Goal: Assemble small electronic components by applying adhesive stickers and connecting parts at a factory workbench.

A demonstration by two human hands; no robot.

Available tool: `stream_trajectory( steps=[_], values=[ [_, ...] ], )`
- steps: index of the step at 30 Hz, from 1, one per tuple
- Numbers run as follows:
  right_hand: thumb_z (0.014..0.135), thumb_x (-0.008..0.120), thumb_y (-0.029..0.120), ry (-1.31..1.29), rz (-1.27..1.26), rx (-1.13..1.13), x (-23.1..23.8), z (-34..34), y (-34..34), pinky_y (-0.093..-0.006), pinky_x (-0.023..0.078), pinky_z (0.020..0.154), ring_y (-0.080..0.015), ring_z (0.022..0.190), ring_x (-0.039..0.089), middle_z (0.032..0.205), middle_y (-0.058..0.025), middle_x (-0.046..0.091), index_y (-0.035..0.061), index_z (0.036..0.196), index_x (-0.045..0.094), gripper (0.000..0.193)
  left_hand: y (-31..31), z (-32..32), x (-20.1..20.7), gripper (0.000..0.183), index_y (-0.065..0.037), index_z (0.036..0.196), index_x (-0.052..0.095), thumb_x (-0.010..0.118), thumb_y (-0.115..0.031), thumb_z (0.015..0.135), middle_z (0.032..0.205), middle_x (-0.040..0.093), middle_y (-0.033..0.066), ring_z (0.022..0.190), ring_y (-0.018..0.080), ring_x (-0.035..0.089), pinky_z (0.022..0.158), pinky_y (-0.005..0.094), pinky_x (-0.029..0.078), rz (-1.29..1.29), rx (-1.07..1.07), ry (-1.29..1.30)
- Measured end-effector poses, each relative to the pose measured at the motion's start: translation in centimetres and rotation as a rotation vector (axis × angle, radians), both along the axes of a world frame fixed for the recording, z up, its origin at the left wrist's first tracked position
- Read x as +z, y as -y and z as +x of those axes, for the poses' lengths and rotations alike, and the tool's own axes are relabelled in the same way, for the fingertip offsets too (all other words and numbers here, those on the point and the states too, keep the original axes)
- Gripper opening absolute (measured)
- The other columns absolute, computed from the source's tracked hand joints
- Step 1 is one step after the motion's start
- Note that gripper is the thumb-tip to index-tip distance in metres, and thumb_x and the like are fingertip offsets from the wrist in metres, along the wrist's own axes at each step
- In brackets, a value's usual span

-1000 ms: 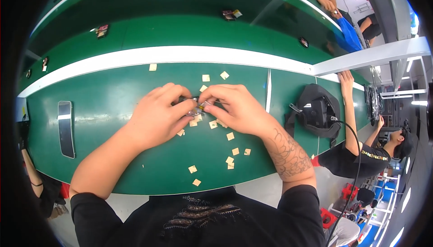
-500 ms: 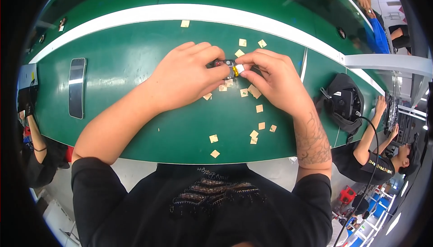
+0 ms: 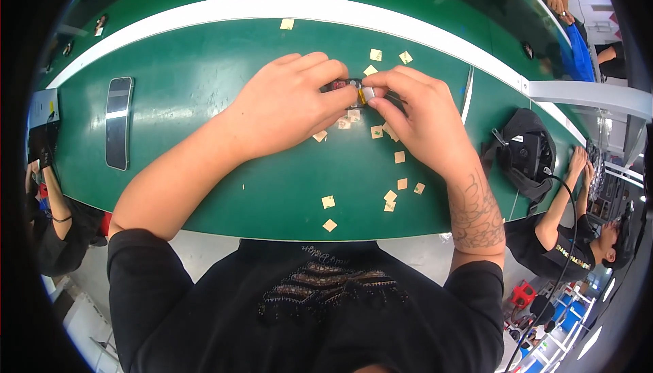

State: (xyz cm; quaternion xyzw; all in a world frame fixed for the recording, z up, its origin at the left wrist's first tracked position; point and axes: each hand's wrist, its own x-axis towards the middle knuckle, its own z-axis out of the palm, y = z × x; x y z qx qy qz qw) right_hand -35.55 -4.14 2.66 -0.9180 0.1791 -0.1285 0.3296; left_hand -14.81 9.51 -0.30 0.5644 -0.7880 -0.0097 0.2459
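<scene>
Above the green table, my left hand (image 3: 296, 101) grips a small dark electronic device (image 3: 340, 85) between thumb and fingers, which cover much of it. At the device's right end is a small silver-white block (image 3: 368, 92) with a yellow strip, looking like a pouch battery. My right hand (image 3: 418, 107) pinches that block between thumb and forefinger. Block and device touch; whether they are fixed together I cannot tell. Several cream paper squares lie around and below my hands, including a square (image 3: 376, 132) under the right fingers and another (image 3: 375, 54) farther back.
A phone (image 3: 118, 123) lies on the green table (image 3: 183, 101) at the left. At the right sits a black bag-like case (image 3: 522, 148) with a cable. A white rail (image 3: 272, 7) crosses the far side. Other people work at both sides and at the far right.
My view has shifted slightly, so the table things sit a little differently. The silver-white block looks tilted more upright at the device's end, and both hands keep their hold.
</scene>
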Motion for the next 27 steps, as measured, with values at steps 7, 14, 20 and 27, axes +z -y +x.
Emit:
stream_trajectory(
  steps=[7,14,20,27],
  values=[
    [0.095,0.075,0.004,0.012,-0.074,0.003,-0.7,0.4,-0.7,-0.042,0.059,0.074,-0.0324,0.085,0.072,0.098,-0.0102,0.072,0.0054,0.117,0.073,0.023,0.2,0.1,-0.4,0.028,-0.011,0.107,0.075,0.084,-0.016,0.082,0.115,0.068,0.004,0.1,0.0253,0.069,0.086,0.0406,0.059,-0.011,-0.013,0.005],
    [0.096,0.073,0.008,0.005,-0.097,0.009,-0.9,0.9,-1.0,-0.0463,0.061,0.074,-0.0368,0.086,0.073,0.103,-0.0099,0.071,0.0081,0.118,0.07,0.022,0.2,0.6,-0.4,0.026,-0.009,0.105,0.075,0.084,-0.015,0.082,0.115,0.069,0.005,0.102,0.0264,0.069,0.087,0.0408,0.059,-0.01,-0.014,-0.007],
    [0.096,0.072,0.008,0.016,-0.153,0.02,-1.2,0.9,-1.4,-0.0476,0.061,0.069,-0.0372,0.08,0.072,0.101,-0.0091,0.069,0.0091,0.119,0.07,0.022,0.2,1.0,-0.5,0.024,-0.008,0.102,0.075,0.084,-0.014,0.081,0.114,0.069,0.0047,0.101,0.0262,0.07,0.084,0.0405,0.06,-0.018,-0.027,-0.079],
    [0.097,0.073,0.009,-0.009,-0.138,0.012,-1.4,0.9,-1.5,-0.0473,0.061,0.07,-0.0373,0.082,0.072,0.102,-0.0088,0.07,0.009,0.12,0.07,0.023,0.3,1.0,-0.3,0.025,-0.007,0.1,0.072,0.085,-0.014,0.08,0.113,0.071,0.0048,0.1,0.0268,0.07,0.082,0.0407,0.059,-0.009,-0.027,-0.114]
  ],
)
